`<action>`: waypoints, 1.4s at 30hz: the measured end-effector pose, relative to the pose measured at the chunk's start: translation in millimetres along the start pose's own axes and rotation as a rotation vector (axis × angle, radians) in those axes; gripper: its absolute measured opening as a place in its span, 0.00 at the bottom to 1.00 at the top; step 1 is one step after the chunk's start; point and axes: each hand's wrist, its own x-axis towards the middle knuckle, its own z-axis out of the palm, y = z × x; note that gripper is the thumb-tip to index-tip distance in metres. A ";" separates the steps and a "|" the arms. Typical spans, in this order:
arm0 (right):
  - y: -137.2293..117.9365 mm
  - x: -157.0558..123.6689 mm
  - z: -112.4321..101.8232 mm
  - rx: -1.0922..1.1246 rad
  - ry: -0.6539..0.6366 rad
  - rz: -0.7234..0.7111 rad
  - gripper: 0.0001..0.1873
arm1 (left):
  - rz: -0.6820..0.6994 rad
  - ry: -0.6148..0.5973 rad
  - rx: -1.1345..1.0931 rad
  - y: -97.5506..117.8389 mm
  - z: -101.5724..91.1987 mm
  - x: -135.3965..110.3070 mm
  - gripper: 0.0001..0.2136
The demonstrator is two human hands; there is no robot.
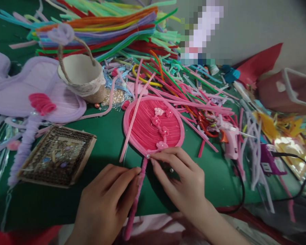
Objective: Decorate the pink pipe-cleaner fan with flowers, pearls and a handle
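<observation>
pink round fan (146,131) | flowers (164,132) across face | pearl (148,156) at neck | handle (133,211) toward wearer

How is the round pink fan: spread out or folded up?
Spread out: the fan shows its wide, round, ridged face, and the left hand holds its handle below.

Single head cam, worn by the person, facing fwd + down over table (214,180). Close range: left hand (105,190) & right hand (182,175) sit near, approx ctr, arms entering from near edge. Wide FOV: takes in wearer's clothing (158,223) at near edge, pipe-cleaner bundle (99,30) far left, plastic bin (275,95) far right, grey bkgd (247,27) beyond. Far right corner dark. Pic squeezed vert.
</observation>
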 end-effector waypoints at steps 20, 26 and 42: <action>8.9 -13.4 -0.8 -0.138 0.011 -0.205 0.09 | 0.092 -0.042 0.045 0.4 -2.3 5.7 0.07; 11.0 -14.4 0.1 -0.107 0.041 -0.164 0.10 | 0.097 -0.035 0.037 -1.2 1.2 3.9 0.08; 28.5 22.2 -23.1 -0.160 -0.253 -0.296 0.11 | 0.180 -0.041 0.248 1.4 11.5 -1.9 0.12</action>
